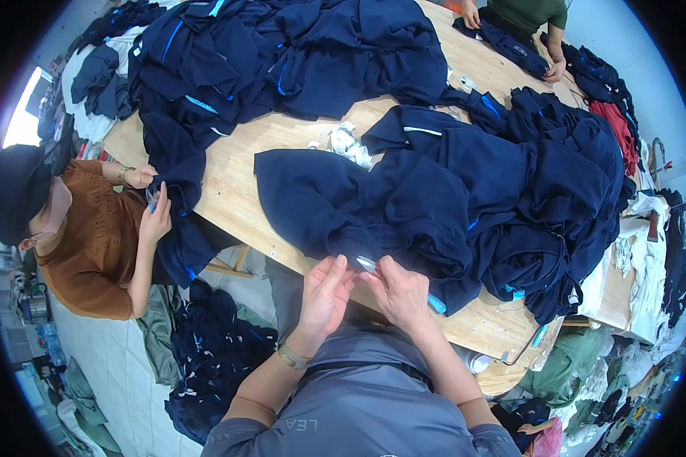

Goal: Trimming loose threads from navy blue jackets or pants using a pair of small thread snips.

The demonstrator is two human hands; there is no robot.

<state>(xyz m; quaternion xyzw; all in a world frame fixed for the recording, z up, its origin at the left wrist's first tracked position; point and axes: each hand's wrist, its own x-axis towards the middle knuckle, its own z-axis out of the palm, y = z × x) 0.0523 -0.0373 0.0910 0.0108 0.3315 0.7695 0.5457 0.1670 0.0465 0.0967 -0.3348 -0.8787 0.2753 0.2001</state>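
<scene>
Between left hand (325, 293) and right hand (399, 291) lies a navy garment's (358, 206) hem.

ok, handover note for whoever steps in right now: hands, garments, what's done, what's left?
Left hand: fingers pinching the near edge of the navy garment at the table edge.
Right hand: same hem, holding a small light blue tool.
Garments: one navy pile to the right, a bigger pile across the table, more on the floor.
Co-workers handle garments at the left and far side.
Done: cannot tell.
Left: this hem is in hand; both piles remain.
</scene>
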